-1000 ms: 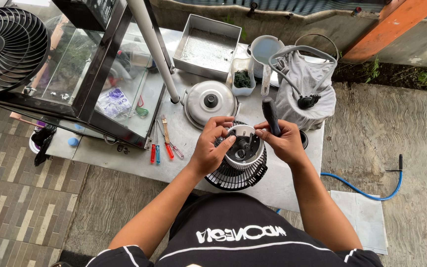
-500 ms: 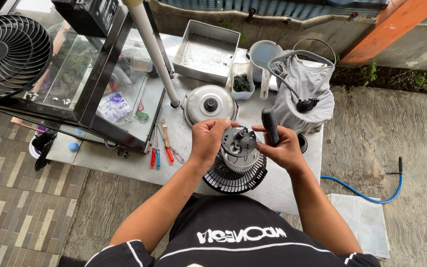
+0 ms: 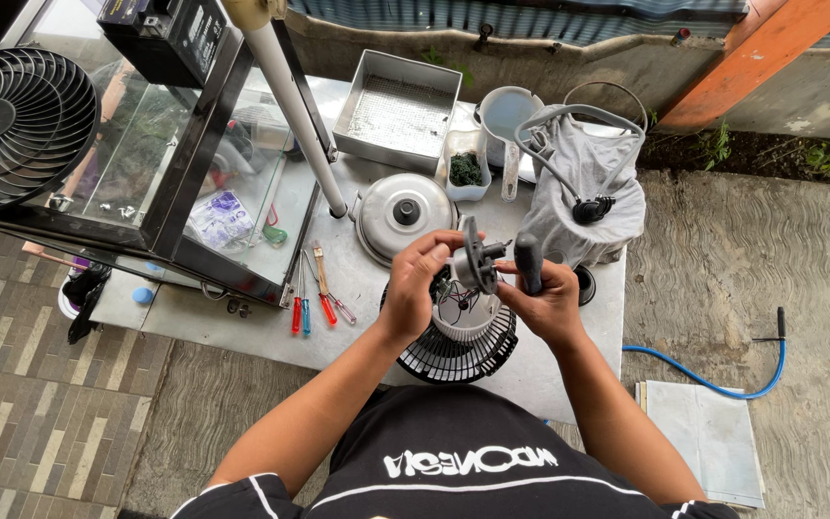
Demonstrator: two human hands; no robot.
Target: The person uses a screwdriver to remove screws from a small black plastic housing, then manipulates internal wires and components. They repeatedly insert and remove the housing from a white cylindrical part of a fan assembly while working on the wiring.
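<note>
My left hand (image 3: 417, 285) grips a small fan motor (image 3: 477, 258), lifted and tilted on edge above the white fan housing (image 3: 463, 322) with thin wires running down into it. My right hand (image 3: 548, 300) is closed around the black handle of a screwdriver (image 3: 528, 259), held upright just right of the motor. The housing sits in a black rear fan grille (image 3: 455, 354) on the grey metal table (image 3: 357, 327) near its front edge.
Red and blue screwdrivers (image 3: 311, 309) lie left of the grille. Behind stand a metal pot lid (image 3: 403, 213), a square metal tray (image 3: 400, 111), a grey cloth over a wire frame (image 3: 583, 187), a glass cabinet (image 3: 184, 183), a white pole (image 3: 295, 106). A black fan guard (image 3: 13, 125) is far left, a blue hose (image 3: 713, 380) right.
The motor has come up out of the housing and turned on edge in my left hand. My right hand with the screwdriver stayed beside it.
</note>
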